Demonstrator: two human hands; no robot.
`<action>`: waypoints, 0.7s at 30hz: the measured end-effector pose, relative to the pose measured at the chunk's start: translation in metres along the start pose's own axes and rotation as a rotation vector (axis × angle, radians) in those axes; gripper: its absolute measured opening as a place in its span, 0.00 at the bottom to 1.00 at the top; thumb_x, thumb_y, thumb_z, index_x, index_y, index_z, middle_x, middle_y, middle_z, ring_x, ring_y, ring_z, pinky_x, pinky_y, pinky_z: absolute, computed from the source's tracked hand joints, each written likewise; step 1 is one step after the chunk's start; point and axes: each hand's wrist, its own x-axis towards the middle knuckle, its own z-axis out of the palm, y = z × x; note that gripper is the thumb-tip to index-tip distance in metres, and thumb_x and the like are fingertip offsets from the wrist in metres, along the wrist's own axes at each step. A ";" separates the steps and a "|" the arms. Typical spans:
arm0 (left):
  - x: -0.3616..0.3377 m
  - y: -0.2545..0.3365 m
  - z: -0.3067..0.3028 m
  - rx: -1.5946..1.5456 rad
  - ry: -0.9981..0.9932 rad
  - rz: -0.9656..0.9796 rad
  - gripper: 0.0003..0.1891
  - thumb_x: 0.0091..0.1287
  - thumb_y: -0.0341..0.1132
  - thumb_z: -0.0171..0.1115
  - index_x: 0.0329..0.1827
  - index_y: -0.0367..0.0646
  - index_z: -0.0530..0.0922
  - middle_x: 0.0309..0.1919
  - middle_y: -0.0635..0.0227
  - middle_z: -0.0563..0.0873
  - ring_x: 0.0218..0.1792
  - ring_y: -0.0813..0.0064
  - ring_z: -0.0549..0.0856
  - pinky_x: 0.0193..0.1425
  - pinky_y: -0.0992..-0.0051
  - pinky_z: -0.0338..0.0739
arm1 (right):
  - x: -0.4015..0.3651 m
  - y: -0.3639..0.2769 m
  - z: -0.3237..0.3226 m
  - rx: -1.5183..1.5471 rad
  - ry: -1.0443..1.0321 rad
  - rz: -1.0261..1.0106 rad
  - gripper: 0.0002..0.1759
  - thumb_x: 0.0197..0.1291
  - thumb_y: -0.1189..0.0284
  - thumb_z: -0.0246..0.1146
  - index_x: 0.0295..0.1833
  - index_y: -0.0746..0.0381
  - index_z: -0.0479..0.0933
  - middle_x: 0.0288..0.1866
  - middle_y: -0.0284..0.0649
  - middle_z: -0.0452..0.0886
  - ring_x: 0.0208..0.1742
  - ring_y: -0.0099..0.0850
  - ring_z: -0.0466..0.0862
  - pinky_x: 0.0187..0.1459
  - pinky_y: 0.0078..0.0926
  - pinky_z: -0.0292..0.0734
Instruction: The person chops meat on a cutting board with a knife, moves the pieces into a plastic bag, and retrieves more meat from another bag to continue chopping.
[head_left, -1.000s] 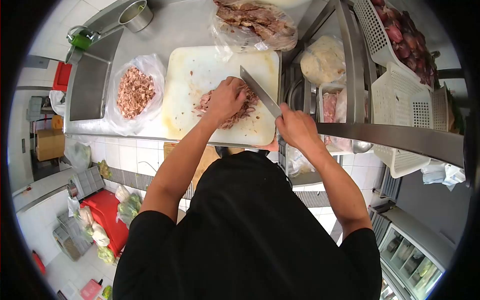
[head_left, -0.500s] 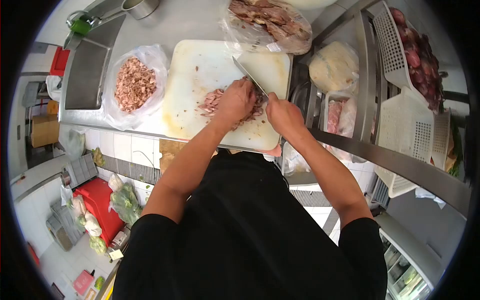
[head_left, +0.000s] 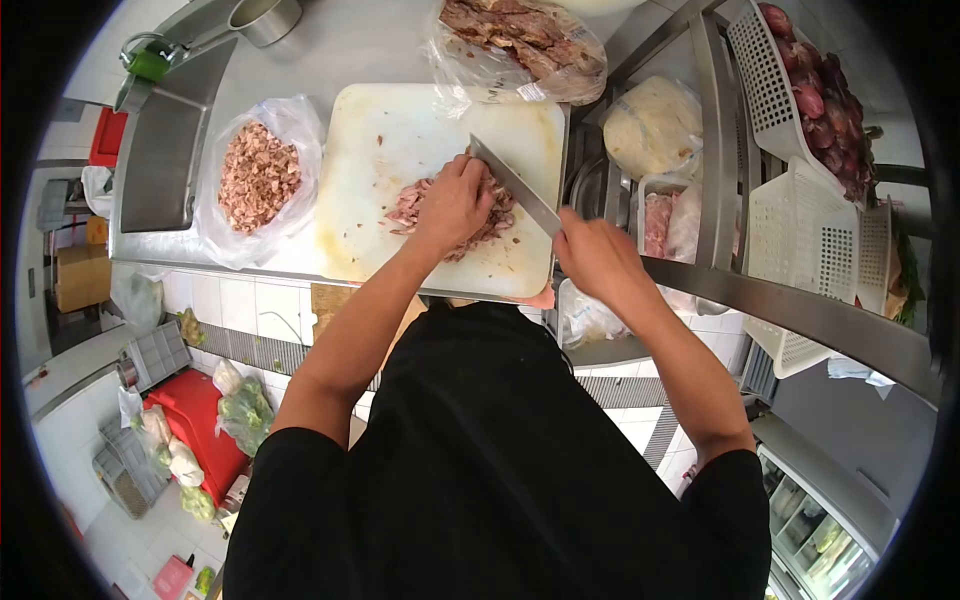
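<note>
A white cutting board (head_left: 360, 140) lies on the steel counter, with sliced meat (head_left: 405, 207) near its middle. My left hand (head_left: 458, 205) presses down on the meat, fingers bent and together. In my right hand (head_left: 598, 252) is the handle of a long knife (head_left: 515, 186), whose blade points up and left, just right of my left fingers. Left of the board, chopped meat (head_left: 258, 177) fills an open plastic bag (head_left: 308, 150). Behind the board, larger pieces of cooked meat (head_left: 520, 38) sit in a clear bag.
A sink (head_left: 165, 150) is at the left, a steel pot (head_left: 265, 18) behind it. On the right, a metal rack (head_left: 800, 305) stands beside a basket of red onions (head_left: 825, 110), white baskets (head_left: 805, 225) and bagged food (head_left: 655, 125). A red bin (head_left: 205, 425) stands lower left.
The knife and my right hand have shifted right and slightly down, away from my left hand. My left hand stays on the meat. The whole view has shifted slightly.
</note>
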 end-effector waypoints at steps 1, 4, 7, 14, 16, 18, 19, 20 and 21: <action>0.000 -0.001 0.004 0.024 -0.003 0.011 0.13 0.67 0.32 0.63 0.51 0.37 0.75 0.47 0.51 0.81 0.53 0.47 0.82 0.58 0.53 0.79 | -0.009 0.001 0.000 -0.016 -0.043 0.023 0.13 0.70 0.69 0.56 0.49 0.69 0.76 0.32 0.61 0.86 0.38 0.61 0.88 0.43 0.59 0.83; -0.001 -0.001 0.007 0.052 0.004 0.020 0.12 0.67 0.32 0.63 0.49 0.36 0.75 0.46 0.51 0.81 0.53 0.48 0.82 0.58 0.53 0.79 | -0.002 0.002 0.017 -0.030 -0.103 0.067 0.12 0.69 0.70 0.55 0.49 0.69 0.76 0.34 0.62 0.87 0.38 0.62 0.88 0.44 0.60 0.83; 0.000 0.000 0.010 0.046 -0.005 0.008 0.12 0.66 0.31 0.64 0.49 0.36 0.76 0.46 0.50 0.82 0.52 0.47 0.82 0.58 0.53 0.79 | 0.041 0.003 0.057 0.009 0.016 0.029 0.13 0.72 0.68 0.56 0.48 0.68 0.74 0.31 0.61 0.85 0.37 0.62 0.87 0.44 0.61 0.81; -0.002 0.004 -0.006 -0.065 0.047 0.046 0.12 0.66 0.31 0.64 0.49 0.37 0.77 0.48 0.51 0.82 0.51 0.48 0.82 0.57 0.53 0.79 | 0.098 -0.018 0.044 0.042 0.117 -0.082 0.13 0.70 0.68 0.57 0.48 0.68 0.78 0.36 0.61 0.88 0.40 0.58 0.90 0.46 0.56 0.85; -0.007 0.005 -0.012 -0.013 0.049 0.022 0.13 0.66 0.31 0.64 0.51 0.38 0.77 0.48 0.51 0.82 0.51 0.48 0.82 0.57 0.53 0.79 | 0.075 -0.017 0.029 0.077 0.096 -0.068 0.12 0.71 0.68 0.57 0.47 0.68 0.75 0.30 0.62 0.84 0.36 0.63 0.86 0.42 0.60 0.81; -0.009 0.005 -0.011 0.034 0.051 -0.003 0.13 0.66 0.32 0.64 0.52 0.38 0.77 0.48 0.51 0.82 0.50 0.48 0.82 0.56 0.53 0.79 | 0.038 -0.016 0.004 0.055 0.005 -0.051 0.12 0.71 0.69 0.57 0.49 0.68 0.75 0.31 0.63 0.84 0.37 0.64 0.86 0.42 0.61 0.80; -0.010 0.002 -0.007 0.046 0.034 -0.007 0.14 0.66 0.32 0.64 0.52 0.38 0.77 0.47 0.52 0.81 0.50 0.48 0.82 0.55 0.53 0.80 | 0.019 -0.013 0.000 0.054 0.002 -0.050 0.12 0.71 0.69 0.57 0.49 0.68 0.75 0.31 0.63 0.84 0.37 0.64 0.86 0.42 0.61 0.80; -0.010 0.000 -0.005 0.060 0.018 -0.011 0.15 0.66 0.32 0.64 0.53 0.37 0.77 0.47 0.52 0.81 0.50 0.48 0.82 0.54 0.53 0.80 | 0.002 -0.010 -0.003 0.024 -0.055 -0.019 0.12 0.71 0.69 0.57 0.49 0.69 0.75 0.31 0.63 0.84 0.37 0.64 0.86 0.42 0.62 0.80; -0.009 0.000 -0.004 0.058 0.018 -0.015 0.15 0.66 0.32 0.64 0.53 0.37 0.77 0.47 0.52 0.81 0.50 0.48 0.82 0.54 0.53 0.80 | -0.004 -0.009 -0.005 -0.006 -0.113 0.012 0.12 0.71 0.69 0.57 0.50 0.69 0.74 0.31 0.62 0.85 0.37 0.64 0.86 0.42 0.62 0.80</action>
